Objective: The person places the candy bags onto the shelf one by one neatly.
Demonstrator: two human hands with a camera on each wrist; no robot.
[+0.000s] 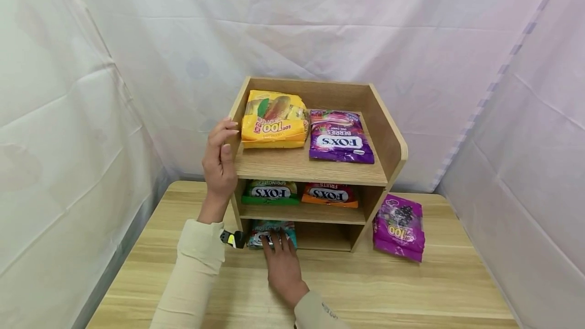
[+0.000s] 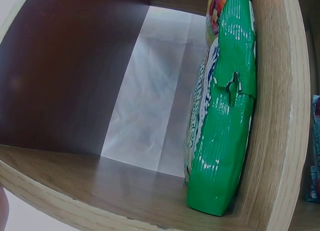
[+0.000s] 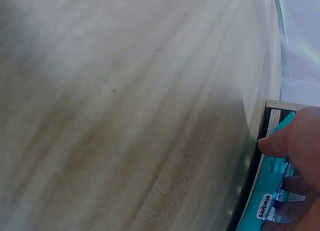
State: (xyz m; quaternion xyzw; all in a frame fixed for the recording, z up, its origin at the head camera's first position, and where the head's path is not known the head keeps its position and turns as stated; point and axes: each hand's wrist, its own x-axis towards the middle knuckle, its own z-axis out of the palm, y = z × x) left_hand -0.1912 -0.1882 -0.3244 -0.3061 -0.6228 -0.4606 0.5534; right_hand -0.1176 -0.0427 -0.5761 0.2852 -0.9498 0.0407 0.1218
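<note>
A wooden shelf unit [image 1: 311, 170] stands on the table. My left hand [image 1: 221, 161] rests at its upper left side, fingers extended and near a yellow candy bag [image 1: 274, 138] on the top board. On the lowest level, toward the left, lies a teal candy bag [image 1: 285, 227]. My right hand [image 1: 283, 268] touches its front part with fairly straight fingers laid over it. In the right wrist view the thumb is against the end of the teal bag [image 3: 265, 191]. Part of this bag is hidden under the fingers.
A purple Fox's bag [image 1: 340, 138] lies on the top board. The middle level holds a green bag [image 1: 269, 194] and an orange-edged bag [image 1: 330, 196]. On the table [image 1: 439, 288], right of the unit, lies a magenta bag [image 1: 399, 227]. White curtains [image 1: 137, 39] surround the table.
</note>
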